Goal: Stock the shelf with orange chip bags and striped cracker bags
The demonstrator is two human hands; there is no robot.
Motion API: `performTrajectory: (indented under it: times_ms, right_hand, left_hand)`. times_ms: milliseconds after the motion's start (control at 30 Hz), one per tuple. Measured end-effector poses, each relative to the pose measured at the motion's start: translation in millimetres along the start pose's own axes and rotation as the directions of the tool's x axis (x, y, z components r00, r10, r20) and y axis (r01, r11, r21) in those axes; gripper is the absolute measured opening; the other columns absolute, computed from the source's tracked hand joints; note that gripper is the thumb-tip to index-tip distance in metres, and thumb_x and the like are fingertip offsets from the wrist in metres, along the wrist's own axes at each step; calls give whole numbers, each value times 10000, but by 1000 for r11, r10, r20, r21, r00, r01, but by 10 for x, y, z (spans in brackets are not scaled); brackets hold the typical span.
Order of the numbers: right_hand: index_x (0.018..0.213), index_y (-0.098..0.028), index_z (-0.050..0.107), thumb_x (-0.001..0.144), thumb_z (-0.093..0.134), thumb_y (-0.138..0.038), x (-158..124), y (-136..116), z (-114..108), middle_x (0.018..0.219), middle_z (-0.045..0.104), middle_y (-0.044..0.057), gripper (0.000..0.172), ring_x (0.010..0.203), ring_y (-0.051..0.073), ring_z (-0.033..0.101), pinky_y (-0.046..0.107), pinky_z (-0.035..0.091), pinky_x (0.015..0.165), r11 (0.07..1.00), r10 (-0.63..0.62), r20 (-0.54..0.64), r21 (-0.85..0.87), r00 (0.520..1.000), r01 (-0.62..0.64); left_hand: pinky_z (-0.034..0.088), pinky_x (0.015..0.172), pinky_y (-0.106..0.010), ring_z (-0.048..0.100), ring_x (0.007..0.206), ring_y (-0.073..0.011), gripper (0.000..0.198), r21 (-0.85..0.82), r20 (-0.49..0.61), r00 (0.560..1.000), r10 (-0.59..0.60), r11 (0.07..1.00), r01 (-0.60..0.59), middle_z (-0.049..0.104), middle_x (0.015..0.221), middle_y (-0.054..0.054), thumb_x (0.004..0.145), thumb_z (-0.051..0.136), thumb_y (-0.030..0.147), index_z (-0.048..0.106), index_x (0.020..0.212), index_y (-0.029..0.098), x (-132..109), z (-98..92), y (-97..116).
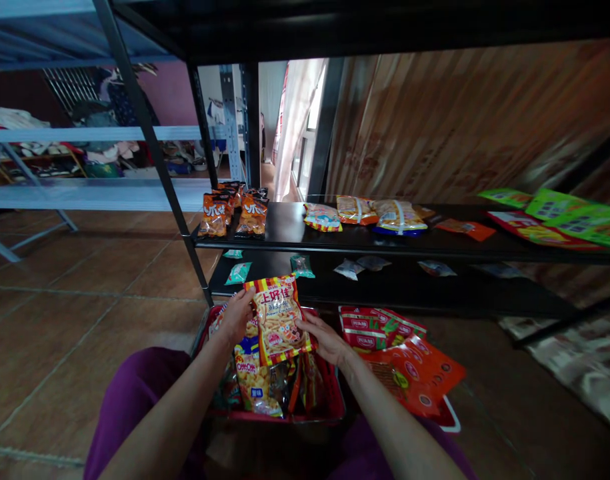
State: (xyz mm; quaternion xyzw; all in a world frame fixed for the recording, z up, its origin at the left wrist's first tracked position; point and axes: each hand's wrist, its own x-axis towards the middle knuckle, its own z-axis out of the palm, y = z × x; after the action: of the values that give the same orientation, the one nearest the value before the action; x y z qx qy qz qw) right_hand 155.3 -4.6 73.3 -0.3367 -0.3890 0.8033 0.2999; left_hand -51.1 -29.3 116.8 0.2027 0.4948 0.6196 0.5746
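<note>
Between my two hands I hold a yellow and red bag of prawn crackers, its printed front turned towards me. My left hand grips its left edge, thumb on the front. At its right edge, my right hand has closed on the bag with the fingertips on the front. Below it stands a red basket full of snack bags. Among them a yellow snack bag with a blue label lies near the front, partly covered by the prawn crackers.
A black shelf rack stands ahead, with orange snack bags and other packets on its upper board. Small packets lie on the lower board. Right of the basket, a second container holds red and orange packets. A black post rises at left.
</note>
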Motion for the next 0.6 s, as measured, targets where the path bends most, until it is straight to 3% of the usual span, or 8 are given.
performTrajectory:
  times_ms: [133, 333, 467, 600]
  right_hand:
    - [1069, -215, 644, 642, 805, -357, -38, -27, 41, 1002, 734, 50, 477, 923, 227, 695, 390, 498, 916, 1000, 2, 22, -14, 1000, -2]
    - [1128, -252, 620, 674, 789, -370, -65, -13, 31, 1085, 708, 35, 499, 957, 196, 679, 361, 504, 892, 997, -79, 20, 19, 997, 79]
    - [1100, -264, 641, 634, 823, -331, -55, 11, 9, 1111, 693, 26, 505, 980, 189, 666, 335, 525, 839, 991, -114, -32, 67, 993, 116]
    - [942, -207, 698, 581, 854, -310, -29, 35, 8, 977, 724, 25, 407, 925, 173, 673, 340, 505, 893, 986, -116, -103, 109, 988, 127]
  left_hand:
    - [456, 516, -213, 611, 532, -114, 224, -31, -101, 995, -13, 999, 10, 681, 663, -12, 665, 732, 302, 602, 781, 160, -8, 42, 6]
    - [383, 415, -190, 546, 423, -92, 211, -109, -192, 978, 84, 988, -107, 632, 567, 22, 656, 728, 300, 587, 717, 155, 31, 160, 79]
    - [355, 391, -181, 565, 423, -107, 168, -227, -282, 959, 27, 969, -94, 618, 544, 28, 696, 699, 252, 554, 719, 171, 52, 164, 88]
    - [382, 402, -181, 536, 388, -92, 131, -289, -275, 961, -28, 956, -55, 589, 508, 40, 735, 664, 213, 542, 719, 168, 80, 84, 47]
